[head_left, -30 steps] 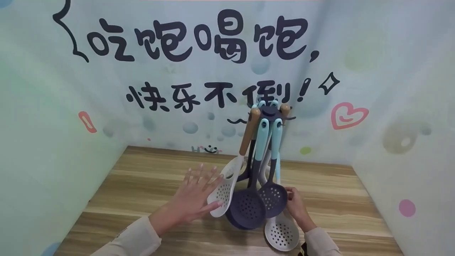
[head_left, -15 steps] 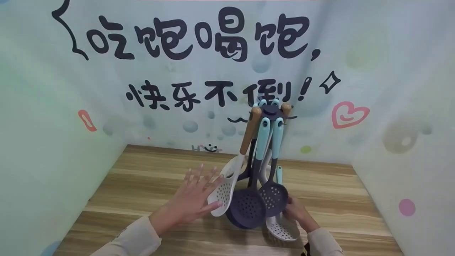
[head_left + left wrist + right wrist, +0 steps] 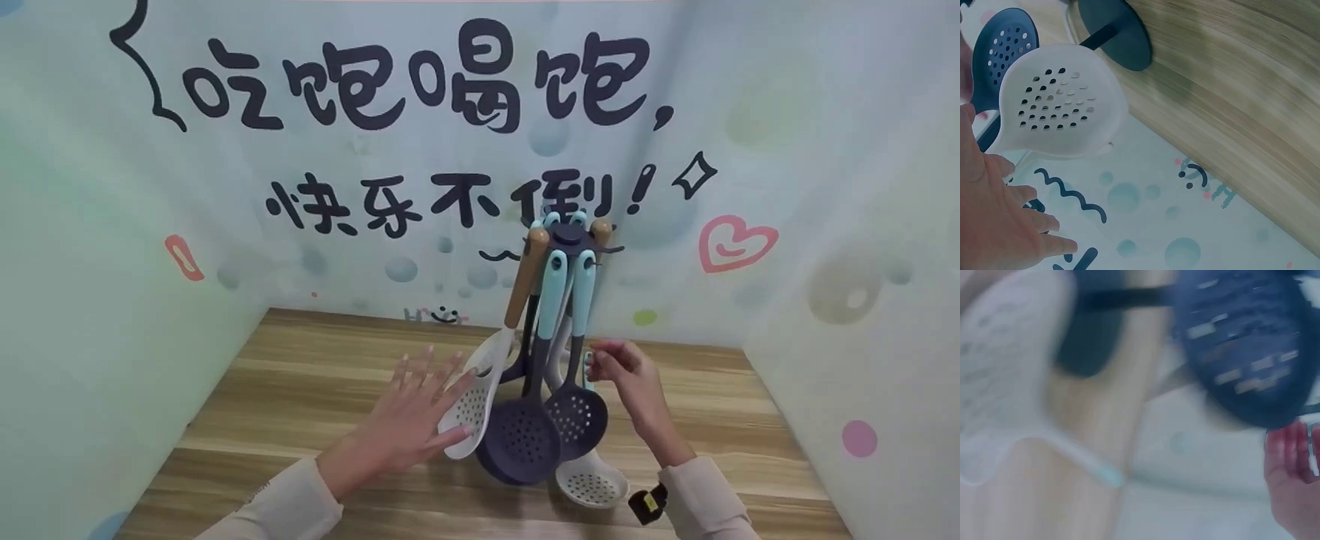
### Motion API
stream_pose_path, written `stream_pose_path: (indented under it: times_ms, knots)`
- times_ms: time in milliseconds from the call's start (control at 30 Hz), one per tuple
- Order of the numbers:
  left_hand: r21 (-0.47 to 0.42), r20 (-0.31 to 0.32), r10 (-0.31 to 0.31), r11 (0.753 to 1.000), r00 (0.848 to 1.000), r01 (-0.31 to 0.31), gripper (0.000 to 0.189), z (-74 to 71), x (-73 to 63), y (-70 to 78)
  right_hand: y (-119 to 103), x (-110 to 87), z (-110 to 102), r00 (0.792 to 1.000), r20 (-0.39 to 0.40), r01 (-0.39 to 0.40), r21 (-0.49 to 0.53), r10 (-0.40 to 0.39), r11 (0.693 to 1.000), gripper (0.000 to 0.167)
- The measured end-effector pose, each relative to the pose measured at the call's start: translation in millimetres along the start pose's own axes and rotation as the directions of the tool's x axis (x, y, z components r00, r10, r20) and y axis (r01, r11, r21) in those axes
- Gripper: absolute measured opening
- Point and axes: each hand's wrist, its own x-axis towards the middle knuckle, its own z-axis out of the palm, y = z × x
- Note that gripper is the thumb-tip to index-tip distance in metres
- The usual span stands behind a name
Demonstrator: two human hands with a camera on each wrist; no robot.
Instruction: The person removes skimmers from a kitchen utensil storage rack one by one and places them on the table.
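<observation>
My left hand (image 3: pixel 409 412), fingers spread and straight, touches the white perforated skimmer (image 3: pixel 469 412) with a wooden handle, which hangs on the utensil rack (image 3: pixel 571 238). My right hand (image 3: pixel 634 379) is raised right of the rack, with its fingers loosely bent and nothing seen between them. A light grey skimmer (image 3: pixel 592 481) with a pale blue handle end rests on the table behind the hanging tools; in the right wrist view its handle tip (image 3: pixel 1109 475) lies apart from the hand. Dark blue skimmers (image 3: pixel 525 439) with pale blue handles hang in front. The right wrist view is blurred.
The wood-grain table (image 3: pixel 300 360) meets a printed backdrop (image 3: pixel 375 150) at the back and sides. The rack's round dark base (image 3: pixel 1120 34) stands on the table. A small black piece with a yellow mark (image 3: pixel 649 502) is by the right sleeve.
My right hand has let go of the light grey skimmer and risen toward its handle end. The skimmer's bowl has dropped lower and tipped onto the table. My left hand stays almost still.
</observation>
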Motion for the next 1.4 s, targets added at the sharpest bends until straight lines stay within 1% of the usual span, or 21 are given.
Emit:
stream_pose_path:
  times_ms: [100, 200, 267, 333, 400, 467, 567, 633, 667, 700, 733, 800, 900, 933, 1000, 1067, 1133, 1233, 1300, 1333, 1400]
  knots:
    - [-0.007, -0.015, 0.004, 1.000, 1.000, -0.004, 0.068, -3.5, 1.6, 2.8, -23, -2.1, 9, 0.995, 0.071, 0.067, 0.076, -0.073, 0.995, 0.016]
    - [-0.017, -0.044, 0.010, 1.000, 0.999, -0.011, 0.068, -7.2, 2.8, 6.2, -39, -3.4, 16, 0.985, 0.139, 0.093, 0.072, -0.102, 0.993, 0.018]
    - [-0.028, -0.092, 0.021, 0.999, 0.996, -0.023, 0.067, -9.6, 3.6, 9.1, -46, -4.1, 19, 0.979, 0.175, 0.101, 0.048, -0.107, 0.994, 0.021]
    - [-0.043, -0.173, 0.038, 0.998, 0.984, -0.047, 0.064, -12.1, 4.8, 13.2, -50, -4.6, 20, 0.970, 0.220, 0.105, 0.020, -0.107, 0.994, 0.025]
    - [-0.054, -0.292, 0.070, 0.994, 0.954, -0.090, 0.058, -15.0, 6.3, 18.6, -52, -4.7, 20, 0.956, 0.274, 0.115, -0.013, -0.107, 0.993, 0.030]
    - [-0.069, -0.418, 0.108, 0.986, 0.902, -0.150, 0.051, -17.9, 8.3, 25.7, -53, -4.1, 18, 0.931, 0.349, 0.127, -0.038, -0.106, 0.991, 0.036]
    - [-0.150, -0.552, 0.124, 0.958, 0.824, -0.245, 0.044, -24.2, 10.2, 40.1, -53, -1.5, 16, 0.869, 0.480, 0.151, -0.027, -0.119, 0.988, 0.045]
    - [-0.242, -0.595, 0.109, 0.921, 0.797, -0.306, 0.043, -27.6, 11.7, 51.6, -53, 1.1, 15, 0.835, 0.539, 0.144, -0.017, -0.112, 0.989, 0.048]
    - [-0.299, -0.598, 0.094, 0.895, 0.796, -0.331, 0.044, -29.4, 12.6, 58.1, -52, 2.7, 14, 0.821, 0.561, 0.133, -0.011, -0.104, 0.991, 0.050]
    - [-0.358, -0.590, 0.076, 0.867, 0.804, -0.345, 0.046, -31.1, 13.3, 64.8, -52, 4.4, 14, 0.812, 0.577, 0.114, -0.007, -0.089, 0.993, 0.051]
    - [-0.418, -0.573, 0.059, 0.837, 0.817, -0.354, 0.048, -32.5, 14.6, 71.6, -51, 6.1, 13, 0.805, 0.589, 0.092, -0.004, -0.072, 0.996, 0.052]
    - [-0.518, -0.510, 0.031, 0.787, 0.859, -0.336, 0.055, -34.4, 18.3, 84.5, -49, 9.8, 13, 0.786, 0.617, 0.037, 0.022, -0.042, 0.999, 0.055]
    - [-0.613, -0.375, -0.001, 0.751, 0.927, -0.247, 0.066, -35.9, 26.7, 100.9, -47, 14.8, 13, 0.744, 0.668, -0.043, 0.086, -0.026, 0.995, 0.060]
    - [-0.632, -0.331, -0.013, 0.745, 0.944, -0.211, 0.070, -35.6, 29.9, 105.2, -47, 15.9, 14, 0.730, 0.683, -0.058, 0.102, -0.028, 0.993, 0.063]
    - [-0.644, -0.276, -0.035, 0.748, 0.960, -0.158, 0.075, -33.6, 37.2, 112.3, -46, 17.1, 14, 0.718, 0.695, -0.070, 0.123, -0.035, 0.990, 0.067]
    - [-0.660, -0.244, -0.068, 0.742, 0.967, -0.114, 0.077, -31.2, 44.3, 117.7, -47, 17.3, 16, 0.729, 0.683, -0.051, 0.122, -0.046, 0.991, 0.068]
    - [-0.688, -0.234, -0.113, 0.721, 0.966, -0.082, 0.078, -28.9, 50.3, 121.3, -48, 17.1, 18, 0.753, 0.655, -0.027, 0.115, -0.056, 0.993, 0.062]
    - [-0.740, -0.232, -0.193, 0.671, 0.953, -0.045, 0.077, -27.2, 56.3, 123.8, -48, 16.9, 24, 0.805, 0.590, 0.007, 0.094, -0.061, 0.996, 0.047]
    - [-0.761, -0.254, -0.231, 0.647, 0.939, -0.046, 0.075, -26.6, 58.3, 124.4, -47, 16.6, 27, 0.839, 0.541, 0.025, 0.057, -0.052, 0.998, 0.040]
    - [-0.768, -0.262, -0.245, 0.639, 0.934, -0.048, 0.074, -26.0, 58.9, 124.6, -46, 16.7, 29, 0.852, 0.521, 0.038, 0.035, -0.051, 0.999, 0.038]
    - [-0.758, -0.300, -0.253, 0.649, 0.920, -0.068, 0.071, -25.2, 59.8, 125.1, -44, 17.3, 33, 0.869, 0.493, 0.061, -0.001, -0.053, 0.998, 0.034]
